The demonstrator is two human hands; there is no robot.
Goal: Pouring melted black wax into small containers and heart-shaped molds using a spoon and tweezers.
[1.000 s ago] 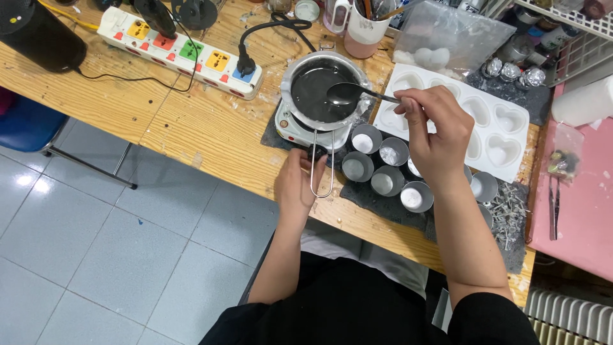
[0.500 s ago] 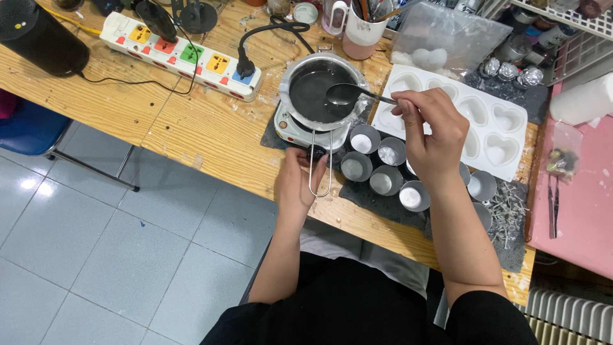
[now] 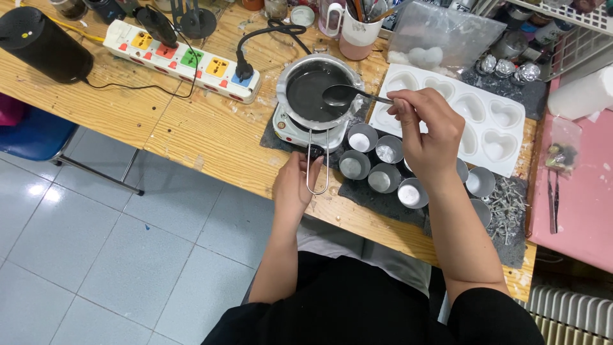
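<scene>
Right hand (image 3: 426,131) pinching spoon (image 3: 348,94); left hand (image 3: 295,182) on wire handle (image 3: 317,167), grip unclear.

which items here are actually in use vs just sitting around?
In use: spoon in right hand; pot on small hotplate; left hand at wire pot handle; small metal cups.

Lying about: power strip, black cylinder, heart mould, mug, tweezers.

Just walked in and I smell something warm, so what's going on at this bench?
A person's right hand holds a spoon over dark liquid in a small metal pot on a white hot plate. Their left hand is at the pot's wire handle. Small metal cups and a white heart mould sit alongside.
</scene>
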